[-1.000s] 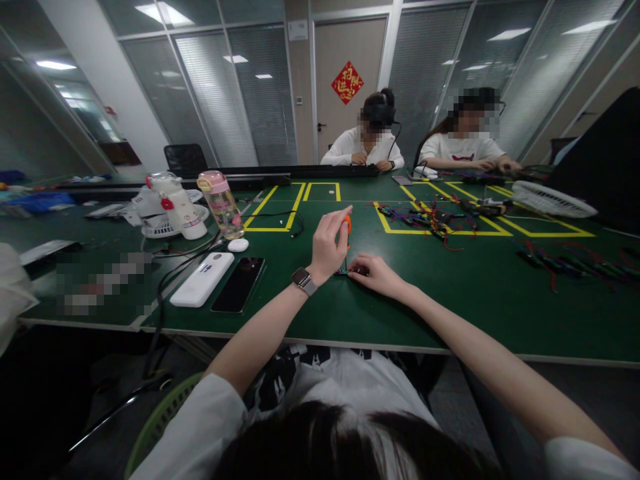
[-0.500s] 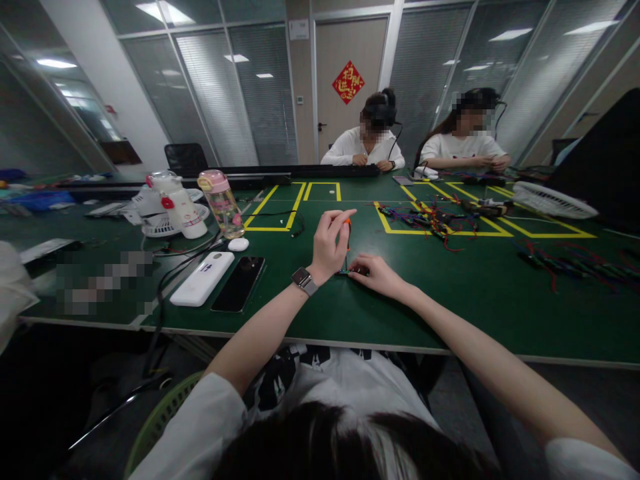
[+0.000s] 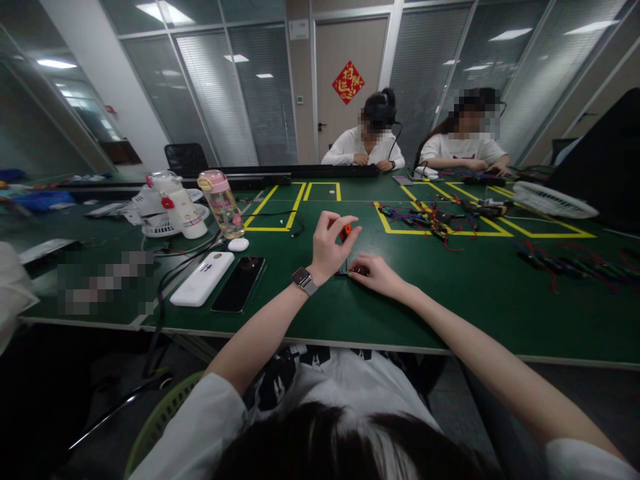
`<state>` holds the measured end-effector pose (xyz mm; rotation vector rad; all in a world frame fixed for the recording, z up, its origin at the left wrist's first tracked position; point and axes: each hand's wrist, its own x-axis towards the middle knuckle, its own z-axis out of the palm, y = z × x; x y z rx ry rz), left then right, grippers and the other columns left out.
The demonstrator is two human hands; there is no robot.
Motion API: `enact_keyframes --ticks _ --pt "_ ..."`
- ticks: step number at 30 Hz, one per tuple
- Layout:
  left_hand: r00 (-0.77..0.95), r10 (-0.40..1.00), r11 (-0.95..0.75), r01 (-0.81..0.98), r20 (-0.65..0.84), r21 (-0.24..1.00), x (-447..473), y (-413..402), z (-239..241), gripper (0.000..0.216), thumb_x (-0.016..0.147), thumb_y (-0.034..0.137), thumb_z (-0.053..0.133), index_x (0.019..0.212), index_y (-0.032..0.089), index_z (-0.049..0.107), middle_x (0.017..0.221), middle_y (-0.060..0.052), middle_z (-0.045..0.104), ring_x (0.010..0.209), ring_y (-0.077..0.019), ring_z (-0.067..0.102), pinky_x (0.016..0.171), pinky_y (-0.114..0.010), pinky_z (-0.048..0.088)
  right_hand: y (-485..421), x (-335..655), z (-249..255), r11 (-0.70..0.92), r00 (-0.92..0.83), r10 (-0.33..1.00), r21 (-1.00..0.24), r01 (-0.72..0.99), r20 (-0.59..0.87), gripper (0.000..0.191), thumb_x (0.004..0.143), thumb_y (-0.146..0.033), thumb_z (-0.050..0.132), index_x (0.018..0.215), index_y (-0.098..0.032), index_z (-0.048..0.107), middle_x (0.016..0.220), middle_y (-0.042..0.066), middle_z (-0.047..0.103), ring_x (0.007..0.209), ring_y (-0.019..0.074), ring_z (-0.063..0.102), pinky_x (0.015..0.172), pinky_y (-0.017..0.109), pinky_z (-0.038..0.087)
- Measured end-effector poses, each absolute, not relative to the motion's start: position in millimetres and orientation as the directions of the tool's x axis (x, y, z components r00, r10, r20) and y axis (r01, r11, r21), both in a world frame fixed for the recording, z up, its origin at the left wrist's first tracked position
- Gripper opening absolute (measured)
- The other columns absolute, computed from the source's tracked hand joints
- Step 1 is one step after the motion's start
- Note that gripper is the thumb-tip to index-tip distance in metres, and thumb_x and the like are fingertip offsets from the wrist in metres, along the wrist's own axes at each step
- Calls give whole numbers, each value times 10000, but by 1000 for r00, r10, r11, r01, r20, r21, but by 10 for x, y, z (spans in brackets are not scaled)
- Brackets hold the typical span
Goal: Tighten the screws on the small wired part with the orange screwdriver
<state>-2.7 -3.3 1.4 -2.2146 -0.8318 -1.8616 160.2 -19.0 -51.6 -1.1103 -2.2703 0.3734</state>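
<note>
While the left hand (image 3: 329, 247) is raised over the green table (image 3: 390, 323), half open with thumb and forefinger tips apart, the handle of an orange-handled tool (image 3: 347, 231) sits in the curve between them; how firmly it is held I cannot tell. The tool's thin shaft (image 3: 346, 264) reaches down, below that hand, to a small board (image 3: 342, 272) on the table. The right hand (image 3: 377, 275) rests low just beside it, nearly closed, thumb and fingertips pinching the board's near end. A watch (image 3: 302, 280) circles the left wrist; to that hand's left lie a black phone (image 3: 239, 285), a white power bank (image 3: 203, 279) and a small white case (image 3: 239, 245), with a pink-lidded bottle (image 3: 223, 207) standing past them. Beyond the right hand, wired parts (image 3: 433, 218) lie tangled over yellow tape (image 3: 493, 235), and farther out two people (image 3: 361, 148) sit across the table
</note>
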Motion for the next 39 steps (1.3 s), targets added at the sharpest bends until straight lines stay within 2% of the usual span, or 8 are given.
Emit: enact_keyframes --ticks 6,8,13,21,25,31,34,39 --pt "142 361 -856 443 922 266 -46 -84 38 325 985 255 306 1161 187 570 1001 -63 542 938 -150 541 828 -286 465 -187 1608 -519 622 -495 783 -473 623 377 90 820 -217 596 840 -155 657 784 33 589 643 127 543 613 250 433" --pt "160 368 -862 428 916 272 -49 -90 47 342 989 238 277 1197 178 541 1052 -74 573 993 -156 548 873 -301 463 -182 1609 -524 626 -497 780 -475 618 381 87 819 -213 595 838 -156 657 784 33 588 645 128 545 612 250 433" --pt "149 349 -866 429 925 258 -34 -76 46 283 975 235 347 1177 171 534 1043 -74 609 987 -155 565 881 -310 471 -172 1605 -535 631 -498 776 -473 616 386 77 814 -208 600 829 -162 661 771 29 589 645 130 549 611 251 430" --pt "100 295 -840 501 950 208 -27 -36 9 194 897 332 555 1036 208 608 874 -19 497 785 -125 512 701 -252 465 -195 1593 -514 624 -492 781 -472 622 385 82 816 -199 595 844 -156 659 782 32 582 655 131 545 609 248 427" --pt "115 308 -844 491 944 216 -27 -54 9 206 927 327 490 1039 196 602 874 -23 485 780 -126 504 698 -253 460 -198 1589 -510 628 -496 778 -476 616 384 78 816 -197 592 837 -154 655 793 36 589 658 131 547 621 254 436" --pt "188 371 -861 438 909 261 -37 -91 30 333 990 237 272 1214 189 514 1089 -72 560 1020 -154 543 881 -301 466 -195 1599 -508 625 -497 781 -478 617 379 76 809 -190 594 831 -154 658 795 39 592 651 131 548 623 255 439" --pt "186 365 -868 421 912 262 -33 -79 32 325 990 228 287 1232 176 498 1103 -75 577 1034 -149 549 906 -302 462 -195 1602 -507 625 -497 780 -484 612 379 78 805 -186 597 837 -154 661 802 40 595 648 130 553 624 255 440" --pt "168 359 -850 466 918 247 -25 -59 29 286 977 263 374 1212 171 510 1035 -64 589 945 -143 558 834 -280 474 -202 1592 -504 625 -495 781 -480 616 381 77 809 -181 596 837 -147 659 795 39 595 646 130 553 619 254 439"
